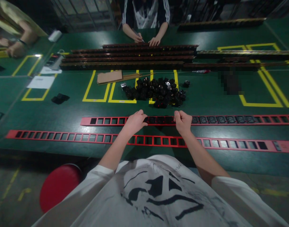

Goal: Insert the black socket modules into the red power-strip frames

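While the left hand (pixel 137 121) bends its fingers loosely at the red frame (pixel 85 121) and the right hand (pixel 183 122) curls tighter, I cannot tell whether either grips anything. This frame lies along the table's (pixel 73 110) near edge; uneven pushing could perhaps seat a black insert (pixel 221 119) crookedly.

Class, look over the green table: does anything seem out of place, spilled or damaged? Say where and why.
No damage shows. One small black piece sits apart, just right of the jumbled pile of black pieces, and some dark items lie well off to the left; both look like possible strays.
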Available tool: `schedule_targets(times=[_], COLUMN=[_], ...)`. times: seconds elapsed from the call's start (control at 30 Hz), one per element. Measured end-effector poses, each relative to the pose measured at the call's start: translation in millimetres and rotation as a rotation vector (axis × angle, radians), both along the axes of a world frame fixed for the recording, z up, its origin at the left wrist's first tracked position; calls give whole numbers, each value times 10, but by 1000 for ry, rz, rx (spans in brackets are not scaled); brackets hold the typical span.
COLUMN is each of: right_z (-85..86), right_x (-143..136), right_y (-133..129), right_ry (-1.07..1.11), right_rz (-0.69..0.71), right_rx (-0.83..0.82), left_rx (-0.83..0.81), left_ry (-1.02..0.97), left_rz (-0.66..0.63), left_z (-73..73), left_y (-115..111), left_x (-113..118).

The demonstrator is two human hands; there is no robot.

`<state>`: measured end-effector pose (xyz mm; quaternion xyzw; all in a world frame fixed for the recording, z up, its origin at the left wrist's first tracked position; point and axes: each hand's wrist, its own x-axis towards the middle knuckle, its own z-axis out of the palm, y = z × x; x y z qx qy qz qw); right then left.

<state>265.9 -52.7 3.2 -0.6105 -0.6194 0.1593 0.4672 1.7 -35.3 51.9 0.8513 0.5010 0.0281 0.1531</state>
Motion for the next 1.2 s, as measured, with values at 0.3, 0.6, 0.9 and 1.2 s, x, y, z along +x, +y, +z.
schedule_targets(times=[0.3,0.6,0.9,1.2], right_z=[-32,-10,-8,16], right_x=[10,2,5,-49], right_y=[9,4,2,-14], right_ry=[-5,13,-38,-328], right_rz=[-11,-12,3,126], right_rx=[-21,-46,-40,92], left_rx=[-134,-66,-6,8], left_ry=[54,259,270,68], left_rz=[45,-18,-8,34], left_z=[111,228,193,-11], left_y=[102,82,-29,-38], left_x=[33,161,225,-26])
